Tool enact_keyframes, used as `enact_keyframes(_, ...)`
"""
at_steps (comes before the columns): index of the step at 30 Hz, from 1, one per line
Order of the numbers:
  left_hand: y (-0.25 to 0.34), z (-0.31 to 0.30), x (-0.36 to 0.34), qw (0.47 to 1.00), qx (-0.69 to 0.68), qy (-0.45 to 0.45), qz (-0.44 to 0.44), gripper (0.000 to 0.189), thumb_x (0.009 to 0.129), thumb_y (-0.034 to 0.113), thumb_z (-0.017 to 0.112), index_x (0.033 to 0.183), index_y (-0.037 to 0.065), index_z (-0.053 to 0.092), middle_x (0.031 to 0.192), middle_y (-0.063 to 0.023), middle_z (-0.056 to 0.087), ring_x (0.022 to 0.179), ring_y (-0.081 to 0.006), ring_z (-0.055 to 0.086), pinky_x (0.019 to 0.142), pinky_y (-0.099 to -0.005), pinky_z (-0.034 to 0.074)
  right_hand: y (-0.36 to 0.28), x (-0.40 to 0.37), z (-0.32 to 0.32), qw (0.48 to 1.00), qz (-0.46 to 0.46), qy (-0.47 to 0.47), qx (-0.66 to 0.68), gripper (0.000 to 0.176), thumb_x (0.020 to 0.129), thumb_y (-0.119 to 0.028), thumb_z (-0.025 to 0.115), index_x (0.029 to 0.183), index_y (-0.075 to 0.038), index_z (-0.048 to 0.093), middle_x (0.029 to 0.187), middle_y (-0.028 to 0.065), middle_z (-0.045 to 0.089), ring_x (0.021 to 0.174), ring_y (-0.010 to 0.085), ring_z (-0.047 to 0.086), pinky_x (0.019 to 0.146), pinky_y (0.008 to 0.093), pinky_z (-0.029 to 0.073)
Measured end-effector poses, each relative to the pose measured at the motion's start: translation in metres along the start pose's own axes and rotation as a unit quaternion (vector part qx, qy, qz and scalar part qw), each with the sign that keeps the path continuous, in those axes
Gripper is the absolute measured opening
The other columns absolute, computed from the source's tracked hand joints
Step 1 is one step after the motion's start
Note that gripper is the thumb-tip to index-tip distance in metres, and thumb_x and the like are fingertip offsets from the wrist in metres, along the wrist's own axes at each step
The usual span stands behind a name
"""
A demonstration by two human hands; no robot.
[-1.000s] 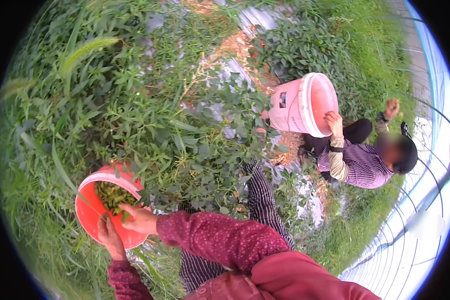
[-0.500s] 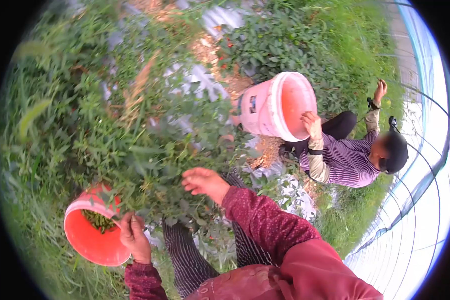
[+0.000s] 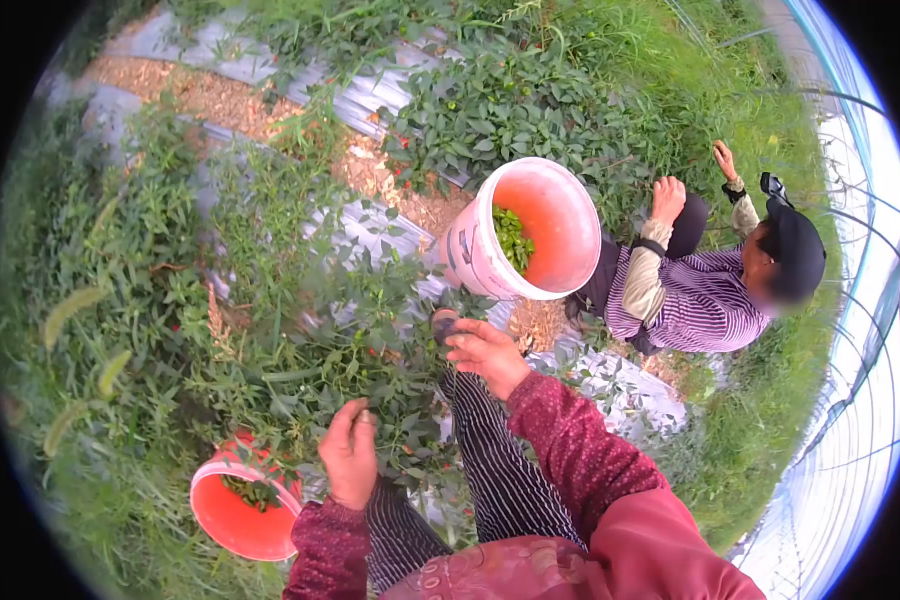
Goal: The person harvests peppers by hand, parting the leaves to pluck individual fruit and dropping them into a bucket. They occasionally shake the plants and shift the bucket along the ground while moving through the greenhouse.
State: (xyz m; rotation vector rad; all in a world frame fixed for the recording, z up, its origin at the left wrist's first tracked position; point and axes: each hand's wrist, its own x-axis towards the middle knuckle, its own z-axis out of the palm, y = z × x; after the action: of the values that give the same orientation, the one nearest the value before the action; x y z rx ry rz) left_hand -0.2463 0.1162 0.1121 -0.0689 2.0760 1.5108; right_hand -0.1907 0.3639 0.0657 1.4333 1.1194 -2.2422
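Note:
My left hand [image 3: 350, 452] is just above the leafy plants [image 3: 300, 400], its fingers drawn together; whatever they may hold is too small to make out. My right hand [image 3: 485, 355] hovers over the foliage near my shoe [image 3: 445, 325], fingers loosely bent and a little apart, with nothing visible in them. A red bucket [image 3: 242, 525] stands tilted among the leaves, left of my left hand and apart from it. Slender green peppers [image 3: 250, 492] lie inside, partly covered by leaves.
A large whitish bucket [image 3: 475, 245] with an orange-red inside holds green peppers [image 3: 513, 240]. Beside it crouches a co-worker [image 3: 690, 295] in a striped top, one hand [image 3: 668, 200] raised. Plastic sheeting [image 3: 370, 235] and straw [image 3: 370, 170] run between rows. A hooped tunnel wall [image 3: 850, 330] curves along the right.
My left hand has left the red bucket's rim and moved right over the plants. My right hand has shifted right and up. The co-worker's hand has come off the whitish bucket.

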Motion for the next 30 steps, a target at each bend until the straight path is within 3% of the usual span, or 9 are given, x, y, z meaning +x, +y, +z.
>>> enact_keyframes(3,0.034,0.009,0.001,0.999,0.001,-0.030,0.034,0.036,0.085,0.004,0.060,0.120,0.001,0.053,0.099,-0.0081,0.063,0.084,-0.0134,0.059,0.073,-0.0262,0.049,-0.011,-0.010,0.000,1.000,-0.015,-0.006,-0.002,0.053,0.086,-0.020,0.061,0.132,-0.006,0.039,0.119,0.0118,0.055,0.099,0.0198,0.058,0.084,0.0321,0.046)
enact_keyframes(5,0.056,0.015,0.004,0.987,0.105,-0.060,0.107,0.049,0.081,0.005,0.063,0.127,0.003,0.048,0.114,-0.0132,0.059,0.094,-0.0206,0.061,0.078,-0.0298,0.050,-0.014,-0.007,0.004,0.966,-0.173,-0.034,-0.189,0.060,0.083,-0.022,0.064,0.134,-0.005,0.037,0.125,0.0153,0.051,0.112,0.0252,0.053,0.092,0.0367,0.044)
enact_keyframes(7,0.074,0.015,0.010,0.978,0.141,-0.097,0.119,0.060,0.076,0.007,0.068,0.132,0.004,0.044,0.129,-0.0173,0.049,0.109,-0.0293,0.055,0.087,-0.0353,0.048,-0.045,0.002,0.018,0.940,-0.199,-0.031,-0.275,0.069,0.077,-0.021,0.069,0.136,-0.006,0.035,0.134,0.0184,0.043,0.125,0.0322,0.041,0.100,0.0426,0.038)
enact_keyframes(9,0.091,0.023,0.023,0.941,0.250,-0.116,0.198,0.065,0.075,0.011,0.069,0.134,0.005,0.042,0.134,-0.0181,0.043,0.118,-0.0339,0.048,0.095,-0.0383,0.042,-0.094,0.017,0.040,0.748,-0.401,0.004,-0.529,0.076,0.072,-0.020,0.072,0.137,-0.011,0.034,0.140,0.0195,0.035,0.132,0.0355,0.032,0.103,0.0442,0.035)
enact_keyframes(12,0.110,0.023,0.031,0.932,0.276,-0.124,0.201,0.065,0.074,0.013,0.071,0.132,0.005,0.042,0.136,-0.0198,0.040,0.121,-0.0371,0.043,0.099,-0.0390,0.038,-0.156,0.069,0.049,0.674,-0.375,0.121,-0.625,0.084,0.068,-0.017,0.075,0.139,-0.017,0.030,0.143,0.0192,0.030,0.131,0.0377,0.031,0.103,0.0433,0.035)
enact_keyframes(15,0.095,0.018,0.028,0.930,0.291,-0.116,0.192,0.061,0.073,0.012,0.070,0.128,0.003,0.045,0.135,-0.0211,0.040,0.120,-0.0377,0.045,0.098,-0.0389,0.039,-0.191,0.110,0.030,0.730,-0.323,0.198,-0.569,0.087,0.066,-0.014,0.076,0.139,-0.017,0.029,0.143,0.0185,0.029,0.126,0.0379,0.039,0.100,0.0433,0.039)
enact_keyframes(21,0.031,0.010,-0.001,0.951,0.260,-0.165,0.043,0.060,0.073,0.009,0.071,0.127,0.002,0.046,0.134,-0.0212,0.042,0.112,-0.0339,0.052,0.085,-0.0357,0.049,-0.162,0.118,-0.005,0.776,-0.345,0.123,-0.514,0.088,0.067,-0.024,0.075,0.139,-0.008,0.027,0.134,0.0274,0.039,0.115,0.0415,0.049,0.095,0.0437,0.042)
enact_keyframes(23,0.029,0.018,-0.003,0.949,0.258,-0.166,0.064,0.059,0.074,0.007,0.070,0.127,0.001,0.046,0.134,-0.0200,0.042,0.107,-0.0306,0.056,0.077,-0.0332,0.051,-0.155,0.112,-0.003,0.828,-0.308,0.139,-0.448,0.087,0.068,-0.025,0.075,0.139,-0.005,0.028,0.130,0.0271,0.044,0.117,0.0396,0.048,0.096,0.0421,0.042)
enact_keyframes(30,0.046,0.040,-0.005,0.952,0.235,-0.191,0.054,0.055,0.075,0.004,0.068,0.126,0.001,0.046,0.130,-0.0171,0.043,0.103,-0.0270,0.057,0.075,-0.0321,0.053,-0.146,0.101,-0.012,0.870,-0.286,0.124,-0.381,0.085,0.071,-0.029,0.073,0.138,-0.001,0.029,0.133,0.0261,0.043,0.123,0.0362,0.044,0.102,0.0382,0.036)
